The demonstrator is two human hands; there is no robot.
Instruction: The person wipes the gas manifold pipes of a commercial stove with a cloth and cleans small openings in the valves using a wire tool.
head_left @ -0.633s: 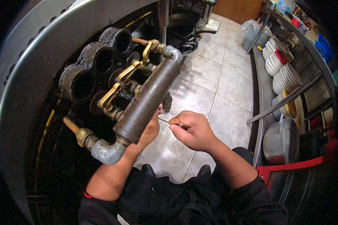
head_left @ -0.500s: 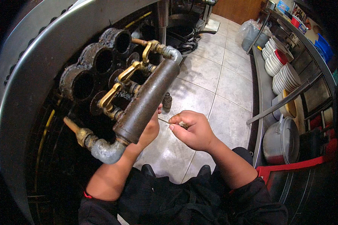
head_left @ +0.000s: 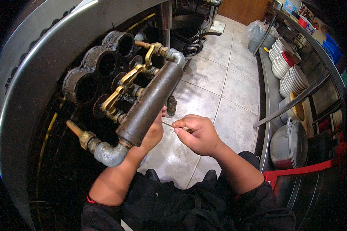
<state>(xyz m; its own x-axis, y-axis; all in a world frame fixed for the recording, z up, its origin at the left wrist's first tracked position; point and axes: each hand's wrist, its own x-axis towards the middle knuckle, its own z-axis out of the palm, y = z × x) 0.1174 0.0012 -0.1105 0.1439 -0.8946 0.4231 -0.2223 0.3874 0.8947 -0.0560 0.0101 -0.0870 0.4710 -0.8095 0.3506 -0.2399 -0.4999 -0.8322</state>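
My right hand (head_left: 198, 134) is closed in a pinch on a thin metal rod (head_left: 167, 124), which points left toward the manifold. A small part of a brassy piece shows between its fingers. My left hand (head_left: 154, 133) is behind the thick dark gas pipe (head_left: 152, 102); only its back and a fingertip show, and what it holds is hidden. Along the pipe sit brass valves (head_left: 113, 98) with lever handles, and grey elbows (head_left: 111, 154) cap its ends. Beyond my hands a small dark, grimy threaded fitting (head_left: 171, 106) stands on the tiled floor (head_left: 204, 92).
Round sooty burner openings (head_left: 85, 88) lie left of the pipe, under a curved steel edge (head_left: 17, 88). On the right, a steel shelf (head_left: 272, 104) bears stacked white bowls (head_left: 293, 81) and a lidded pot (head_left: 289, 144). Dark pans (head_left: 189, 38) are stacked farther back.
My right hand has shifted very slightly, the rod still in its pinch. Otherwise the scene looks the same.
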